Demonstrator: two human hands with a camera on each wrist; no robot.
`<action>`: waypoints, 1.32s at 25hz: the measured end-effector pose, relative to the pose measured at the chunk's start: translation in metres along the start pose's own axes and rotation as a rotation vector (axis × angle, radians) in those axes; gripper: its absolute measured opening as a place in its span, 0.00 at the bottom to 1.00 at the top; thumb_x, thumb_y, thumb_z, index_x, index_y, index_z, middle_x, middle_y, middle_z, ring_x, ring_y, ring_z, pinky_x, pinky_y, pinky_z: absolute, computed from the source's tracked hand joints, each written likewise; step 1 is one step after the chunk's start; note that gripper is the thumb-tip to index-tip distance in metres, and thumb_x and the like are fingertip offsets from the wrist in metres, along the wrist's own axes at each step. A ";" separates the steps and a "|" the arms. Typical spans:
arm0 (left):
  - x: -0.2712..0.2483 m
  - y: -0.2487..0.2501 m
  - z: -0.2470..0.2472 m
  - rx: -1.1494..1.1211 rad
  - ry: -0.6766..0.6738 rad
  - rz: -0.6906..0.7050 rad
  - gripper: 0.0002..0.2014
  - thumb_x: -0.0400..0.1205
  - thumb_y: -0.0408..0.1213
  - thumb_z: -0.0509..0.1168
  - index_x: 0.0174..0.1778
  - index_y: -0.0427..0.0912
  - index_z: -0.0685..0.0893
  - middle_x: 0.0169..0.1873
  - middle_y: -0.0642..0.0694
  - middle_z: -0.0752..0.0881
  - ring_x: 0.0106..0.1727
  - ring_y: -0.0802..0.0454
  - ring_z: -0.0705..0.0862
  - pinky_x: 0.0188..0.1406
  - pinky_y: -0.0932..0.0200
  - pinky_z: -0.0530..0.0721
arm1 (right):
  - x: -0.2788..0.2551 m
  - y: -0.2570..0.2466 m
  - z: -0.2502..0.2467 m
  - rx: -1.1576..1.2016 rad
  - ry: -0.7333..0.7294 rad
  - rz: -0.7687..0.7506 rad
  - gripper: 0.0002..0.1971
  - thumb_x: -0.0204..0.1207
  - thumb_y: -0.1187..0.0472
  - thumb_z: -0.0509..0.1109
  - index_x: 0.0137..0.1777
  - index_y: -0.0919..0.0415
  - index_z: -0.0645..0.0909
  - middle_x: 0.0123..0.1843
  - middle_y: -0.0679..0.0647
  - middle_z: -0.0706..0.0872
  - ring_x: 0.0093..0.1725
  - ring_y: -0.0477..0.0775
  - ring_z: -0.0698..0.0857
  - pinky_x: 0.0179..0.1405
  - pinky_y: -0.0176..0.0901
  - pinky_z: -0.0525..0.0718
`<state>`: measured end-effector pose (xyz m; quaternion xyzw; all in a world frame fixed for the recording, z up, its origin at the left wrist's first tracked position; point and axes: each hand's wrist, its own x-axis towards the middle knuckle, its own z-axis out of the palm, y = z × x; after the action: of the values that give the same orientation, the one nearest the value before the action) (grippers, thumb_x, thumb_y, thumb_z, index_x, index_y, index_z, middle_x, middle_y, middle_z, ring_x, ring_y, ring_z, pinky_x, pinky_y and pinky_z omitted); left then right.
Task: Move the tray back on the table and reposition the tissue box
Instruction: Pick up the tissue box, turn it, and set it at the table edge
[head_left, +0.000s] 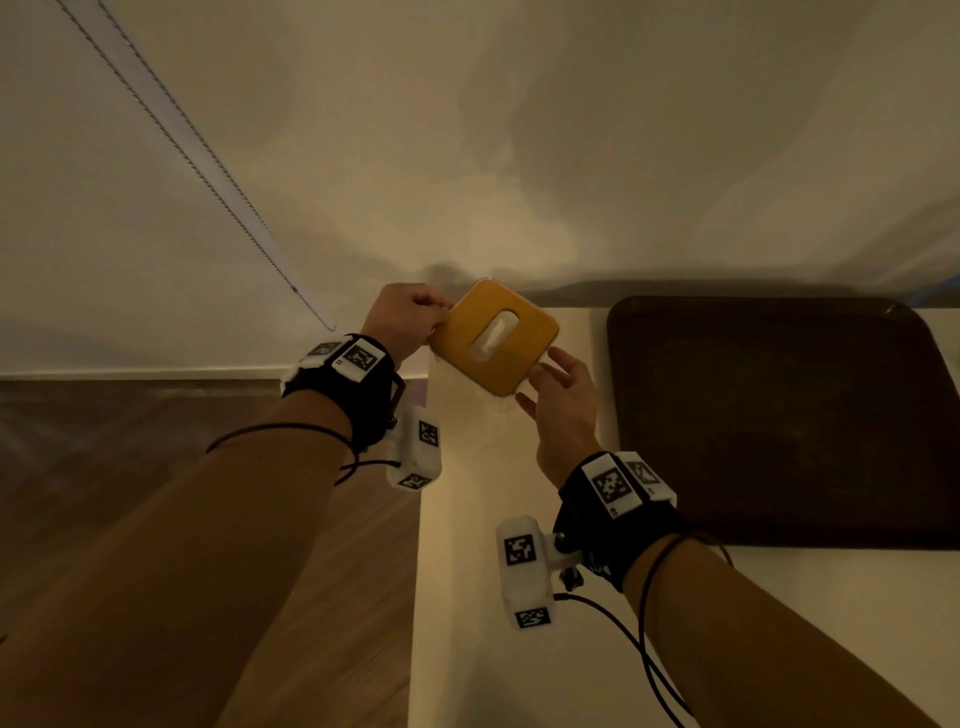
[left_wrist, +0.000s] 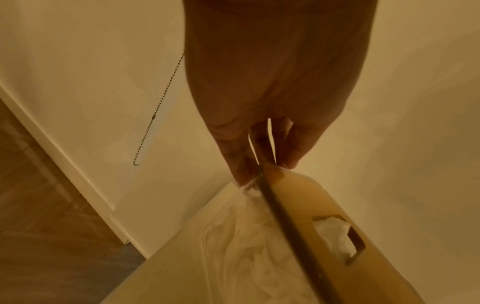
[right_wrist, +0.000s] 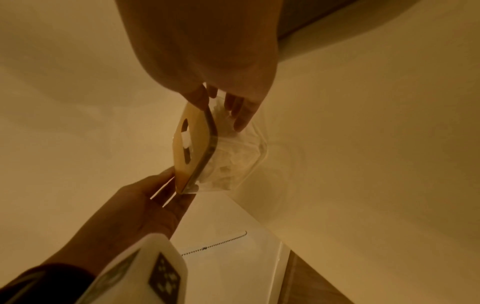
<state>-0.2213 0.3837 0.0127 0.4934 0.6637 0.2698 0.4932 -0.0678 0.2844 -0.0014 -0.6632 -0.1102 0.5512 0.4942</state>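
Head view: tissue box (head_left: 493, 345) between both hands

Bare table (head_left: 498, 519) left of tray (head_left: 779, 415)

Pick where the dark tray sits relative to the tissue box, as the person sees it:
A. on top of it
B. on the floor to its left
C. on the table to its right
C: the tray lies flat on the table, right of the tissue box.
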 end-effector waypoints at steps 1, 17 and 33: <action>0.000 -0.001 0.000 0.014 0.006 0.004 0.08 0.76 0.26 0.64 0.41 0.37 0.88 0.39 0.37 0.85 0.43 0.44 0.81 0.51 0.43 0.86 | 0.002 0.000 0.000 -0.003 -0.007 -0.001 0.19 0.82 0.67 0.63 0.73 0.57 0.74 0.70 0.60 0.81 0.64 0.57 0.83 0.53 0.45 0.85; -0.021 -0.009 -0.007 -0.145 0.030 -0.116 0.13 0.78 0.25 0.62 0.57 0.35 0.84 0.37 0.42 0.83 0.43 0.44 0.85 0.49 0.48 0.89 | 0.041 -0.024 0.002 -0.218 -0.190 -0.116 0.19 0.82 0.69 0.60 0.71 0.59 0.78 0.59 0.57 0.85 0.56 0.54 0.85 0.43 0.39 0.85; -0.021 -0.012 -0.005 -0.171 0.045 -0.117 0.19 0.79 0.24 0.61 0.66 0.38 0.81 0.38 0.41 0.82 0.43 0.47 0.85 0.46 0.51 0.89 | 0.055 -0.022 0.010 -0.246 -0.171 -0.195 0.19 0.78 0.68 0.63 0.65 0.54 0.85 0.62 0.60 0.88 0.62 0.60 0.86 0.63 0.58 0.86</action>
<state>-0.2299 0.3606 0.0121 0.4039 0.6768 0.3072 0.5333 -0.0477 0.3383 -0.0175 -0.6554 -0.2821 0.5376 0.4493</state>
